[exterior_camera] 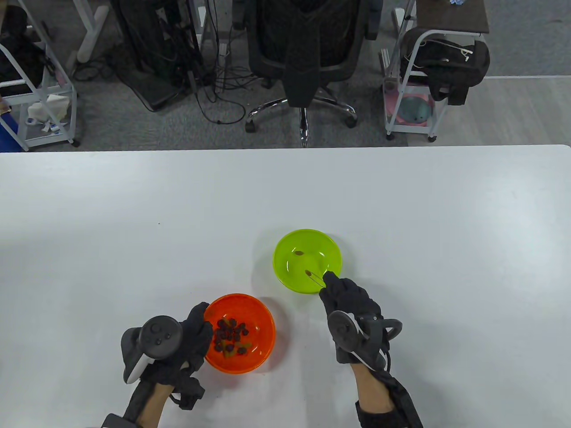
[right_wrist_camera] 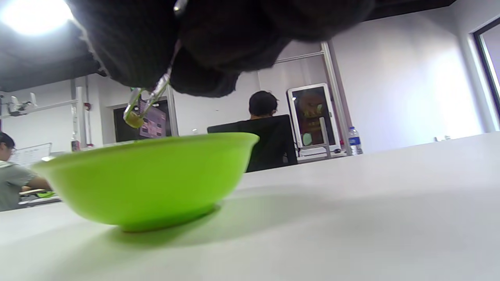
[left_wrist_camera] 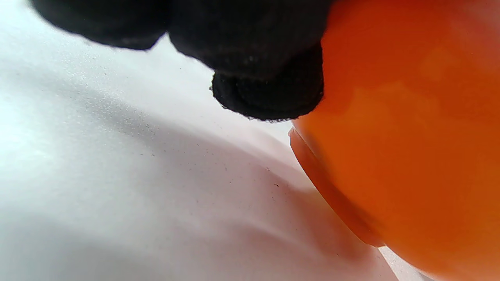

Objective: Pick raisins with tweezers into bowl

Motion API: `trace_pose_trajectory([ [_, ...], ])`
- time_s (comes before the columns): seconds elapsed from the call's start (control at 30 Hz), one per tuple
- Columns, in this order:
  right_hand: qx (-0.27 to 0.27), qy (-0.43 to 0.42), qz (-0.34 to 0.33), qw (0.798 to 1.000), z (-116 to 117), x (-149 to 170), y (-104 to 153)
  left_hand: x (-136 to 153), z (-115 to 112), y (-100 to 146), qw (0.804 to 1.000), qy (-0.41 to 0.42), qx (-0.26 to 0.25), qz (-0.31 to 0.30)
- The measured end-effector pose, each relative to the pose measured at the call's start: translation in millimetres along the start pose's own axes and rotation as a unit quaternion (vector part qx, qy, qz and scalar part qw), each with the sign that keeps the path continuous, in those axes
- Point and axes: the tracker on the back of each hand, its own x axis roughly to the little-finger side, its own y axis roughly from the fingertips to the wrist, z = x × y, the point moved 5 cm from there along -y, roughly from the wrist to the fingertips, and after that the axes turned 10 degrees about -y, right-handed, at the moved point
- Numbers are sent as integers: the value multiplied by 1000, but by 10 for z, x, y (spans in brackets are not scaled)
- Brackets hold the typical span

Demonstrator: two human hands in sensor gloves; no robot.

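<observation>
A green bowl [exterior_camera: 292, 244] stands at mid table with one raisin [exterior_camera: 298, 253] in it. My right hand [exterior_camera: 345, 296] pinches metal tweezers [exterior_camera: 317, 278] whose tips hold a raisin [exterior_camera: 308, 273] over the bowl. In the right wrist view the tweezers [right_wrist_camera: 150, 99] hold the raisin [right_wrist_camera: 133, 120] just above the green bowl's rim [right_wrist_camera: 156, 142]. An orange bowl [exterior_camera: 258, 312] with several raisins [exterior_camera: 229, 336] stands at the front left. My left hand [exterior_camera: 196, 332] grips its left rim; in the left wrist view a fingertip [left_wrist_camera: 269, 97] presses the orange wall [left_wrist_camera: 410, 136].
The white table [exterior_camera: 134, 232] stretches wide around both bowls. Beyond its far edge stand an office chair [exterior_camera: 308, 58] and carts [exterior_camera: 415, 89]. In the right wrist view, people sit at desks in the background.
</observation>
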Motion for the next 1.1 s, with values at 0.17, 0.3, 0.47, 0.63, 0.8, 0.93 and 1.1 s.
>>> trace_pose_trajectory([
  [0.17, 13, -3, 24, 1000, 2, 78, 4, 1, 0, 1, 1000, 0, 0, 0],
  [0.3, 20, -27, 27, 999, -40, 55, 17, 6, 3, 0, 1000, 1, -1, 0],
  [0.47, 17, -44, 4, 999, -65, -100, 62, 7, 6, 1, 1000, 1, -1, -1],
  [0.63, 0, -67, -43, 997, -30, -414, 166, 6, 7, 2, 1000, 1, -2, -2],
  [0.8, -18, -65, -92, 993, 20, -724, 261, 8, 11, 5, 1000, 1, -3, -1],
  [0.93, -38, -66, -121, 990, 65, -938, 336, -1, 14, 4, 1000, -1, -5, -3],
  [1.1, -59, -59, -167, 982, 115, -1210, 465, -19, 0, 3, 1000, -5, -4, -5],
])
